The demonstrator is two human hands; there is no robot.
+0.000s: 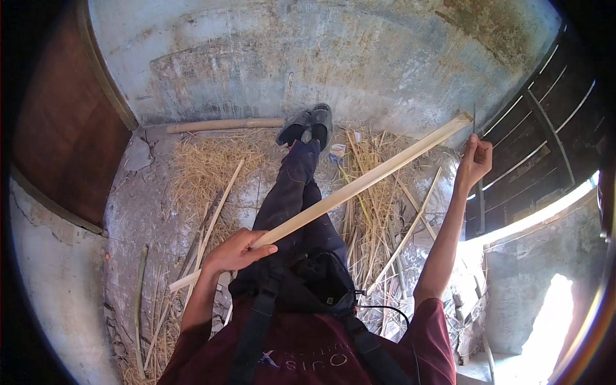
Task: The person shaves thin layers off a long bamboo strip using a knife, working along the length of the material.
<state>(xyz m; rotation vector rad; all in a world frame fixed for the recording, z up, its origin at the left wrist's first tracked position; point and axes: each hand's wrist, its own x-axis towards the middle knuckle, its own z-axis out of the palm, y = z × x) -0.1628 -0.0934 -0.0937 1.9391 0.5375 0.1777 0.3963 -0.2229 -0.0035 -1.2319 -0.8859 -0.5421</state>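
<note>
A long, pale split bamboo strip (372, 180) slants across my legs, from low left to far right. My left hand (236, 252) is closed round it near its lower part, thumb on top, and a short tail of the strip sticks out behind the wrist. Over on the right, my right hand (475, 163) is closed on a slim knife (475, 115). Its thin dark blade points away from me, right beside the strip's far end; whether they touch I cannot tell. A dark length below that hand looks like the knife's long handle, partly hidden by the wrist.
My legs stretch forward, dark shoes (312, 122) near a stained wall (321, 58). Shavings (215, 160) and loose bamboo strips (410, 228) litter the floor on both sides. A bamboo pole (224, 125) lies along the wall. Dark slats (545, 128) stand right, a brown panel (64, 122) left.
</note>
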